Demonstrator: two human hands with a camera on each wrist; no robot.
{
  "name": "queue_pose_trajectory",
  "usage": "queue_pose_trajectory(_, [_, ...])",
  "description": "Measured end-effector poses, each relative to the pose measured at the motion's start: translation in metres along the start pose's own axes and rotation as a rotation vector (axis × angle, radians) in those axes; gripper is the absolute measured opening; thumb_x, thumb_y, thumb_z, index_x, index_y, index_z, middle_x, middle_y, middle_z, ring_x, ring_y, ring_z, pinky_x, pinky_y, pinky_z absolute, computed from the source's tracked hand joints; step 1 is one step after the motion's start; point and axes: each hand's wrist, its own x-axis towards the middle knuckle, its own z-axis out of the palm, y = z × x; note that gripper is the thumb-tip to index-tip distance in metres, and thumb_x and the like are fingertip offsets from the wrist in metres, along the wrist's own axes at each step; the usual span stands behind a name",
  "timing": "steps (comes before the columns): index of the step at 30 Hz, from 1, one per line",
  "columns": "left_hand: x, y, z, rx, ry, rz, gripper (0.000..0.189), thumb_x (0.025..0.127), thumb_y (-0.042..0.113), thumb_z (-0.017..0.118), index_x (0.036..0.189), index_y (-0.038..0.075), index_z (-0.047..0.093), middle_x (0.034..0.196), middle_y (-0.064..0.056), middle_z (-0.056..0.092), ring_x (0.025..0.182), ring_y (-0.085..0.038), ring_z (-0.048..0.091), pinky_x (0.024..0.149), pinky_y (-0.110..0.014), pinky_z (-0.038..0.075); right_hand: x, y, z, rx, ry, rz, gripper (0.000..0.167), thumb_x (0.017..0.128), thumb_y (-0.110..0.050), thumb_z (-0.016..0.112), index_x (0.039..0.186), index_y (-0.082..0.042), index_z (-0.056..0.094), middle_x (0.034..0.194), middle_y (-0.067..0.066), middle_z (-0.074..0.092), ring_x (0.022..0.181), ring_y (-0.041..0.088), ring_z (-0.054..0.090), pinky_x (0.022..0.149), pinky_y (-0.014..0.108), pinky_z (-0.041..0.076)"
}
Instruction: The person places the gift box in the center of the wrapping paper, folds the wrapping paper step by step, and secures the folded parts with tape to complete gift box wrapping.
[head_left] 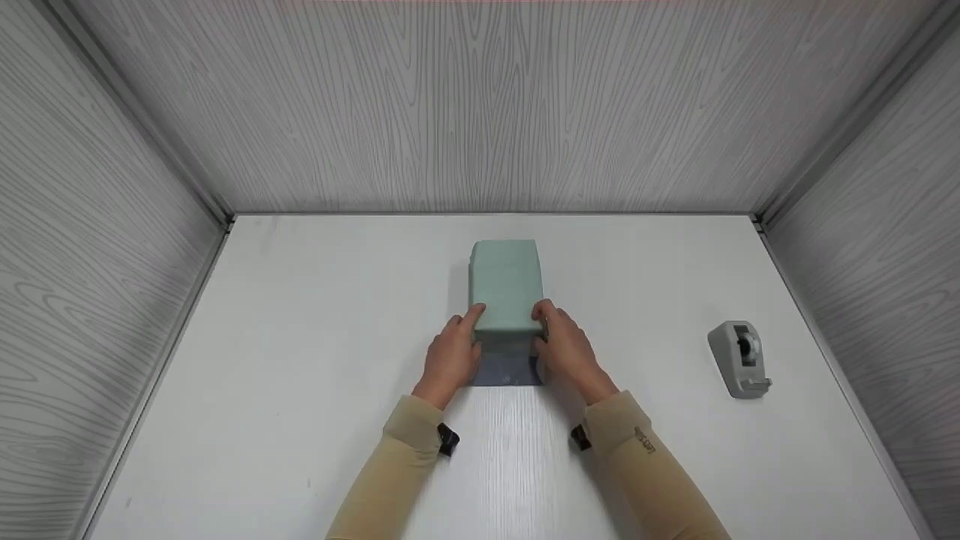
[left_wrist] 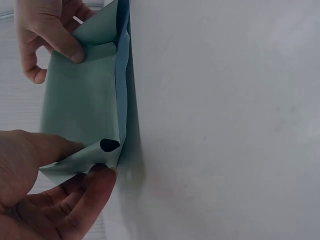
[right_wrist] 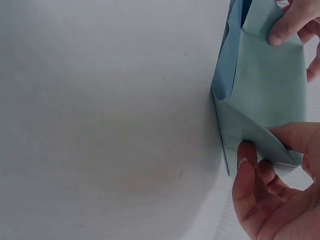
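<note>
A pale green box-shaped parcel in paper lies on the white table. At its near end a paper flap shows a blue-grey inner side. My left hand is at the near left corner; in the left wrist view its thumb and fingers pinch a folded green side flap. My right hand holds the near right corner, and in the right wrist view it pinches the matching slanted fold between thumb and fingers. The parcel's underside is hidden.
A grey tape dispenser with a roll in it stands on the right of the table. Grey wood-grain panels rise at the back and both sides. Dark wrist-worn devices show at the sleeves.
</note>
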Motion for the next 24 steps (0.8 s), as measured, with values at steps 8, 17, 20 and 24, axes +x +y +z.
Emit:
queue_pose_trajectory(8, [0.0041, -0.0004, 0.0046, 0.013, 0.031, 0.002, 0.064, 0.088, 0.004, 0.070, 0.144, 0.019, 0.043, 0.112, -0.016, 0.060, 0.076, -0.031, 0.065, 0.067, -0.045, 0.054, 0.0010, 0.0014, 0.0034, -0.010, -0.002, 0.012, 0.045, 0.085, 0.007, 0.067, 0.117, -0.015, 0.045, 0.107, 0.012, 0.057, 0.087, 0.027, 0.055, 0.077, 0.045, 0.049])
queue_pose_trajectory(17, [0.0057, 0.0030, 0.0096, 0.021, 0.061, -0.020, 0.061, 0.090, 0.003, 0.065, 0.144, 0.020, 0.042, 0.112, -0.017, 0.060, 0.076, -0.029, 0.066, 0.067, -0.044, 0.054, 0.0014, -0.0030, 0.0048, -0.060, 0.025, 0.032, 0.041, 0.088, 0.002, 0.068, 0.115, -0.017, 0.043, 0.102, 0.011, 0.057, 0.081, 0.027, 0.056, 0.072, 0.046, 0.050])
queue_pose_trajectory(20, [0.0053, 0.0033, 0.0102, 0.022, 0.067, -0.018, 0.061, 0.090, 0.003, 0.065, 0.144, 0.020, 0.042, 0.112, -0.017, 0.059, 0.077, -0.028, 0.066, 0.067, -0.043, 0.054, 0.0017, -0.0035, 0.0059, -0.055, 0.024, 0.049, 0.040, 0.089, 0.001, 0.068, 0.115, -0.017, 0.043, 0.103, 0.010, 0.057, 0.081, 0.026, 0.056, 0.074, 0.045, 0.050])
queue_pose_trajectory(24, [0.0041, 0.0031, 0.0081, 0.022, 0.088, 0.004, 0.058, 0.089, 0.005, 0.067, 0.143, 0.018, 0.047, 0.110, -0.014, 0.053, 0.077, -0.025, 0.062, 0.065, -0.040, 0.053, 0.0018, -0.0034, 0.0064, -0.057, 0.012, 0.060, 0.040, 0.090, 0.000, 0.067, 0.116, -0.017, 0.043, 0.103, 0.010, 0.056, 0.082, 0.026, 0.055, 0.075, 0.045, 0.050])
